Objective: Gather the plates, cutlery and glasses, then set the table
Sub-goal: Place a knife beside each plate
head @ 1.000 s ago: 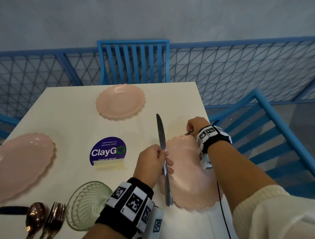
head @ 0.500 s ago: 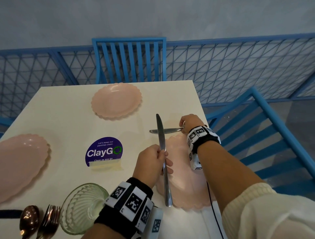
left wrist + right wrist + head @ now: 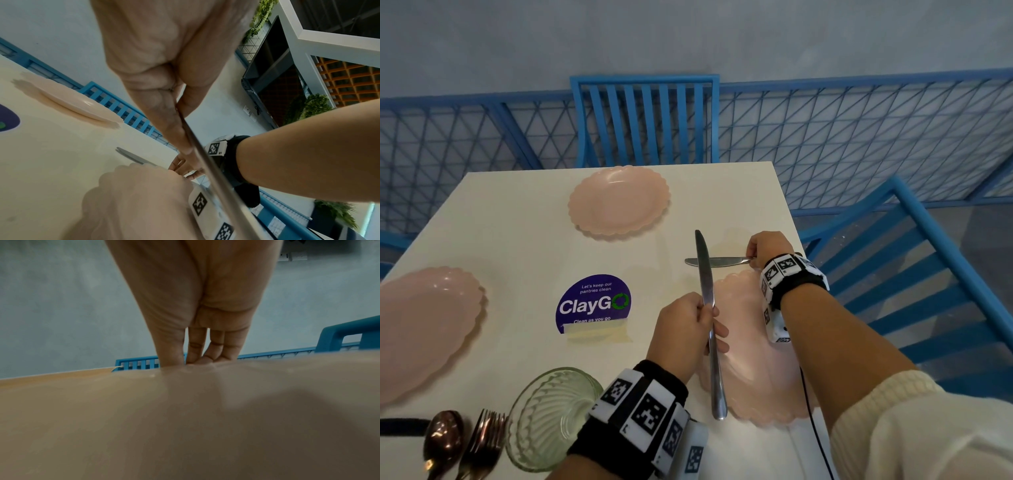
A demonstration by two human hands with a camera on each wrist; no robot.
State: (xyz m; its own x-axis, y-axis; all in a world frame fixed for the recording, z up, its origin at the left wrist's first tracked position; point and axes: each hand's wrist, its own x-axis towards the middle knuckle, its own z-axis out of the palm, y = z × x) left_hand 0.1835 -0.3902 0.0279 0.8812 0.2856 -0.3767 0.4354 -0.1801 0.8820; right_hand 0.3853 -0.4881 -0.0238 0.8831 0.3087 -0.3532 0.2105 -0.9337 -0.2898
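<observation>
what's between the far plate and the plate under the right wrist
In the head view, a knife lies flat on the table between the far plate and the near plate, its handle at the right hand.

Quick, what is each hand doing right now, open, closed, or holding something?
Left hand: closed around a knife, held above the pink plate.
Right hand: fingers curled on the handle of a second knife lying on the table.

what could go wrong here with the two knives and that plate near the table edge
1. The left hand holds a knife above the near plate, gripped mid-length; it might slip and strike the plate.
2. The right hand holds the second knife close to the table edge, so its handle could end up overhanging.
3. The left forearm is close to the glass bowl and may knock it.
</observation>
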